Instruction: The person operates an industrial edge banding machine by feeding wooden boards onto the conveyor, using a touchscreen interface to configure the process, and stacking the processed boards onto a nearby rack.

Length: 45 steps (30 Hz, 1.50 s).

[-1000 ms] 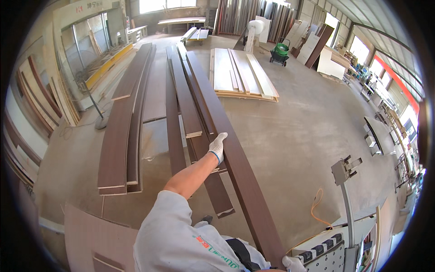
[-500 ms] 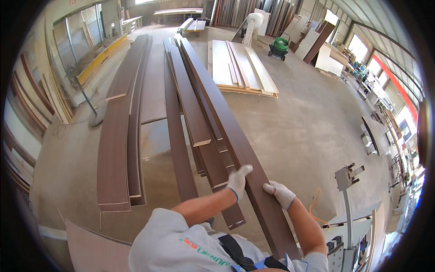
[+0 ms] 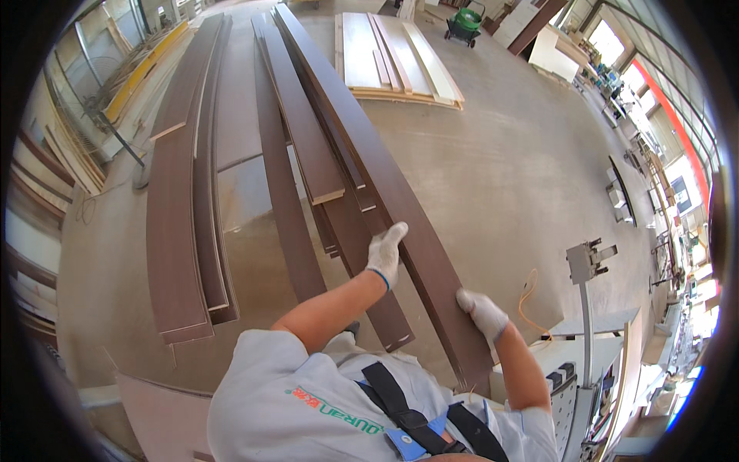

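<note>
Head view: your left hand (image 3: 386, 256) is at the left edge of the dark brown board (image 3: 400, 202), its thumb on the top face; its other fingers appear to curl past that edge, mostly out of sight. Your right hand (image 3: 483, 314) grips the opposite edge, nearer your body, with fingertips on top and the underside hidden. You seem to be pinching the board from 2 sides, though how hard, you cannot tell from here. The board slants from far ahead down to your waist, just right of the planks (image 3: 312, 158); the stack (image 3: 177, 231) lies farther left, and the stand (image 3: 589, 266) is to your right.

The step in hand looks like steadying the board by its 2 long edges. Moving it would call for an even grip and keeping its near end off the stand.
</note>
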Available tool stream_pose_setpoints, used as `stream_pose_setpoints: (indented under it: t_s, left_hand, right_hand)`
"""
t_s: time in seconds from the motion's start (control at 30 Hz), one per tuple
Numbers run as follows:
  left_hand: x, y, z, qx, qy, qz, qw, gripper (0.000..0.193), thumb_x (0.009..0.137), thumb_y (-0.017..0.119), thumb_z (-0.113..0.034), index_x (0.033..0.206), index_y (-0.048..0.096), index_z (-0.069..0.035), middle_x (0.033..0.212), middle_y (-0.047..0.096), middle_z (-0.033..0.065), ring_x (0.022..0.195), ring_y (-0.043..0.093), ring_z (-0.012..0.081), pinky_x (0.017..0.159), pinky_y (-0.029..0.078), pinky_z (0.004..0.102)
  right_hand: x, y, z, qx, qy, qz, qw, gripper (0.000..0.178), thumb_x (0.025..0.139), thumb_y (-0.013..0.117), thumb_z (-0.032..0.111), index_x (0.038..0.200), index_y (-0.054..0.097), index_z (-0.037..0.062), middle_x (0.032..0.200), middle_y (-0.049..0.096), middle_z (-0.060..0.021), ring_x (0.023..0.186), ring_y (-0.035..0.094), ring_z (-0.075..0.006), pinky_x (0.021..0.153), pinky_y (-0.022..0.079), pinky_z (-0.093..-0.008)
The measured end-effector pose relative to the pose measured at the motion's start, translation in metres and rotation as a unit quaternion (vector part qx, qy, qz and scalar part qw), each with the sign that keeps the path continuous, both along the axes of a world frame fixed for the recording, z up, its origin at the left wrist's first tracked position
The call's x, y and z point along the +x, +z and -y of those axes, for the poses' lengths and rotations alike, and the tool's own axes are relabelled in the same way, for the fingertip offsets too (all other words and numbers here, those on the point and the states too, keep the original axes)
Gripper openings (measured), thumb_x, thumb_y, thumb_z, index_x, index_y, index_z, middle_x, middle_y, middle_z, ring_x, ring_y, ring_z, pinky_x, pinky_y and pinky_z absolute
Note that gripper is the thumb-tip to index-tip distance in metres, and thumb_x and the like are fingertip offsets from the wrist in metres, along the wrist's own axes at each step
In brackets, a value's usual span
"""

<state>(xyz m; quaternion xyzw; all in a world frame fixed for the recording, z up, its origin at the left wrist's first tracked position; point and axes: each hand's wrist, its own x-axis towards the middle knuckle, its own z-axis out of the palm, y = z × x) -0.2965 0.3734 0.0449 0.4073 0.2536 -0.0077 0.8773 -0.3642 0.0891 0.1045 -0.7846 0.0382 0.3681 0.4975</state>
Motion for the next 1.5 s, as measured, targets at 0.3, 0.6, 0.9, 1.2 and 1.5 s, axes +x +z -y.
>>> stream_pose_setpoints:
  t_s: [0.3, 0.6, 0.9, 1.2, 1.5]
  left_hand:
    - [-0.132, -0.027, 0.026, 0.058, -0.120, -0.073, 0.988, 0.040, 0.098, 0.072, -0.020, 0.132, 0.060, -0.003, 0.109, 0.069, 0.0064, 0.097, 0.069, 0.0180, 0.089, 0.057, 0.0340]
    - [-0.180, -0.061, -0.011, 0.116, -0.065, -0.023, 0.991, 0.039, 0.098, 0.077, -0.017, 0.131, 0.063, -0.002, 0.111, 0.072, 0.0086, 0.091, 0.071, 0.0181, 0.080, 0.060, 0.0322]
    - [-0.256, -0.099, -0.073, 0.388, 0.137, -0.056, 0.910, 0.033, 0.098, 0.075, -0.015, 0.126, 0.066, 0.000, 0.115, 0.072, 0.0074, 0.106, 0.067, 0.0177, 0.095, 0.056, 0.0336]
    - [-0.278, -0.063, -0.289, 0.648, 0.411, -0.327, 0.552, 0.083, 0.093, 0.078, -0.043, 0.149, 0.049, 0.012, 0.140, 0.062, 0.0329, 0.132, 0.060, 0.0419, 0.117, 0.045, 0.0464]
    - [-0.224, -0.050, -0.201, 0.570, 0.091, -0.125, 0.807, 0.045, 0.096, 0.073, -0.037, 0.118, 0.069, 0.002, 0.118, 0.069, 0.0217, 0.113, 0.066, 0.0353, 0.106, 0.050, 0.0448]
  right_hand:
    - [0.102, -0.045, -0.099, -0.011, -0.060, 0.016, 0.998, 0.053, 0.107, 0.060, 0.047, 0.132, 0.072, 0.0011, 0.121, 0.077, -0.0119, 0.109, 0.071, -0.0217, 0.094, 0.056, -0.0377]
    - [0.051, -0.059, -0.045, -0.111, -0.006, 0.093, 0.989, 0.053, 0.104, 0.065, 0.045, 0.137, 0.070, 0.0041, 0.112, 0.076, -0.0126, 0.101, 0.070, -0.0182, 0.093, 0.054, -0.0334]
    - [0.012, -0.114, -0.056, 0.110, -0.304, 0.015, 0.946, 0.059, 0.094, 0.079, 0.059, 0.117, 0.077, 0.0057, 0.102, 0.078, -0.0072, 0.080, 0.077, -0.0215, 0.063, 0.063, -0.0392]
    - [-0.009, -0.161, -0.048, 0.328, -0.376, 0.026, 0.866, 0.067, 0.104, 0.060, 0.067, 0.133, 0.067, 0.0073, 0.124, 0.069, -0.0044, 0.110, 0.067, -0.0202, 0.091, 0.057, -0.0400]
    - [-0.140, -0.217, -0.071, 0.166, -0.397, -0.064, 0.901, 0.043, 0.105, 0.071, 0.032, 0.142, 0.060, 0.0121, 0.103, 0.069, -0.0041, 0.085, 0.072, -0.0206, 0.063, 0.060, -0.0373]
